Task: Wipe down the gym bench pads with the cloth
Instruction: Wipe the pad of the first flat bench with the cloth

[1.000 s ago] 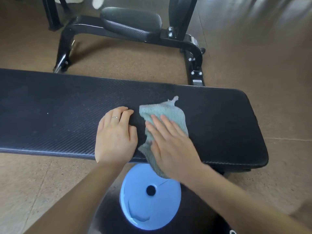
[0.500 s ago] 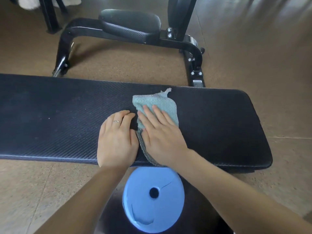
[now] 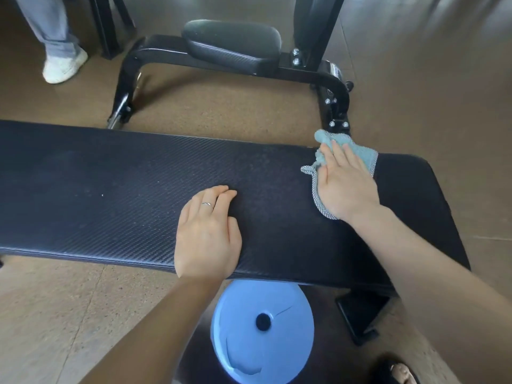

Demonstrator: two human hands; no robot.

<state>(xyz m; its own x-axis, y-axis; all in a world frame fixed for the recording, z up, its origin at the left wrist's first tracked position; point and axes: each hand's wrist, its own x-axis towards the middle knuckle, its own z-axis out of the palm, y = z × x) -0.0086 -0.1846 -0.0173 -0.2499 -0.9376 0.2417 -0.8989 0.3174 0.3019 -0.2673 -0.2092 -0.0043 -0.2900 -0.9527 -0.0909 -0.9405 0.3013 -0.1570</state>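
The right hand (image 3: 345,184) lies flat with its fingers straight, pressing the cloth (image 3: 357,153) onto the bench pad (image 3: 110,189) at the pad's far edge, toward its right end. The blue-green cloth is bunched under the palm; its far part hangs over the far edge and a woven grey border trails out on the left of the hand, toward the wrist. The left hand (image 3: 206,236) rests palm down on the pad near its front edge, about midway along, fingers straight and close together and holding nothing, with a ring (image 3: 207,204) on one finger. The two hands are well apart.

Below the pad's front edge, between the forearms, a light blue disc (image 3: 263,342) with a dark centre hole lies on the floor. Beyond the far edge stands a second bench (image 3: 232,45) with a black frame and a small padded seat. In the far left corner of the view are another person's trouser leg and a white shoe (image 3: 65,66).
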